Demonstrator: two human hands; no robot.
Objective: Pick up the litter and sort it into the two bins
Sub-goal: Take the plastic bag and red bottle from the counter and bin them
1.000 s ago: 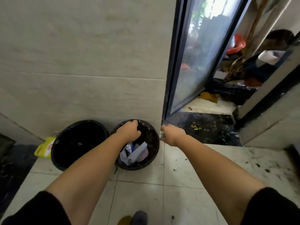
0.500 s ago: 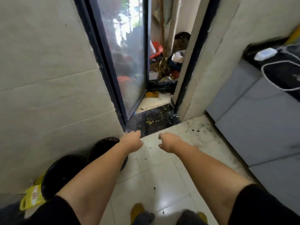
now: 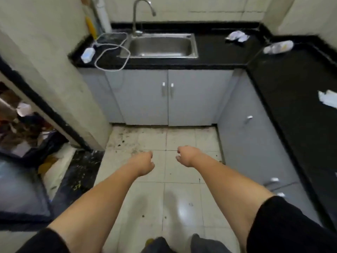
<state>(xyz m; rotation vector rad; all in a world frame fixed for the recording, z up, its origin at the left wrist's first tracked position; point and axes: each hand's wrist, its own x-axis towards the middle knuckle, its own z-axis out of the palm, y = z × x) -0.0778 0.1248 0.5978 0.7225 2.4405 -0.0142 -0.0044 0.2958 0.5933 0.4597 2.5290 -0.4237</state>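
Observation:
My left hand [image 3: 144, 164] and my right hand [image 3: 187, 155] are stretched out over the tiled floor, both loosely curled with nothing in them. Litter lies on the black L-shaped counter [image 3: 218, 52]: a crumpled white wrapper [image 3: 236, 36] at the back, a clear plastic bottle or bag [image 3: 278, 47] in the corner, and crumpled white paper [image 3: 328, 98] on the right-hand stretch. Neither bin is in view.
A steel sink [image 3: 162, 45] with a tap is set into the counter, and a white charger with a coiled cable [image 3: 107, 52] lies left of it. Grey cabinets [image 3: 167, 99] stand below. A doorway with clutter [image 3: 23, 128] opens on the left.
The view has swung right, from the two black bins by the wall to the kitchen counter. My hands left the bins, and the small thing my right hand held is gone.

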